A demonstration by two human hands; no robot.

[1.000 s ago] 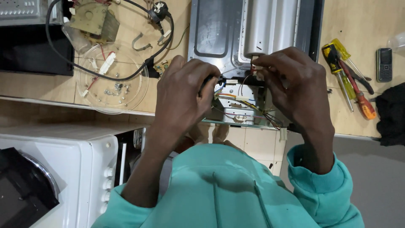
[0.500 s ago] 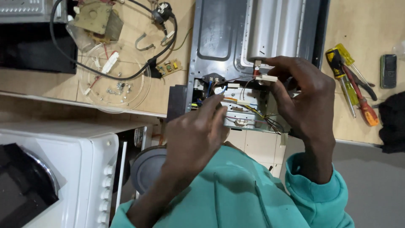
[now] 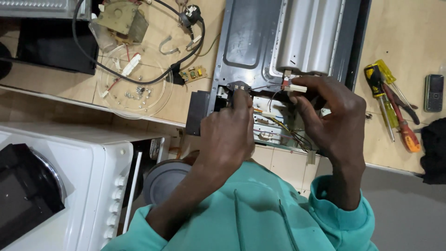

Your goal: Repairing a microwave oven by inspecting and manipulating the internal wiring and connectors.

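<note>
Wooden workbench [image 3: 409, 28] under an opened grey metal appliance chassis [image 3: 260, 42], left hand [image 3: 227, 135] fingertips pinched on a small black connector [image 3: 238, 86], right hand [image 3: 330, 116] fingers closed round a white plug [image 3: 297, 88] just beside it, wires [image 3: 283, 128] below between the palms, screwdrivers [image 3: 388, 93] beyond the right hand, glass plate [image 3: 134, 86] past the left

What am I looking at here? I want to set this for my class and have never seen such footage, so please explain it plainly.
One camera, worn on a person's head, looks down at their two bare hands. They work on an opened metal appliance lying on a wooden bench. The left hand touches a small black part among the wires. The right hand pinches a white connector. To the right lie screwdrivers, pliers and a phone; to the left, a glass plate with screws and a black cable.
</note>
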